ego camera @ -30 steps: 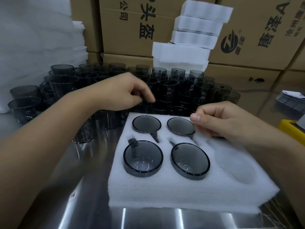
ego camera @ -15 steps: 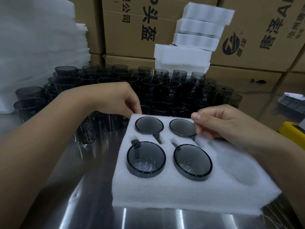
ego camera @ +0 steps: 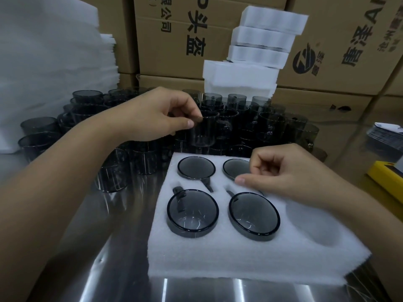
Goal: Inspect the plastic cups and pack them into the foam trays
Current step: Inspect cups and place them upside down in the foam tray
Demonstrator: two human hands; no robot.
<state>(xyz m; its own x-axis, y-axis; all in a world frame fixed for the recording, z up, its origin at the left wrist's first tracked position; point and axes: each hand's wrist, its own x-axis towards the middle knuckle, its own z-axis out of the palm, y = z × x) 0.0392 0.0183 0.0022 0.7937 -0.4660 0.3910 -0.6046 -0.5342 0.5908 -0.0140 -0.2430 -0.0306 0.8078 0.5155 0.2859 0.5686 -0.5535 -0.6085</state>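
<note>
A foam tray [ego camera: 218, 258] lies on the near steel table [ego camera: 122, 269] with four cups [ego camera: 192, 212] seated in its pockets. The right hand [ego camera: 290, 173] rests on the tray's far right part, fingers curled in and holding nothing, thumb tip at a cup's rim. Farther left, the left hand [ego camera: 157, 114] pinches one cup [ego camera: 205, 129] by its rim above the loose cups [ego camera: 268, 127]. Foam blocks [ego camera: 261, 38] and cardboard boxes [ego camera: 174, 29] stand behind.

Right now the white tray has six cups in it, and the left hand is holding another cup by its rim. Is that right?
Not quite. The head view shows four cups in the white tray, not six, and an empty pocket shows on its right side. The rest is right: the left hand pinches another cup by its rim.
</note>
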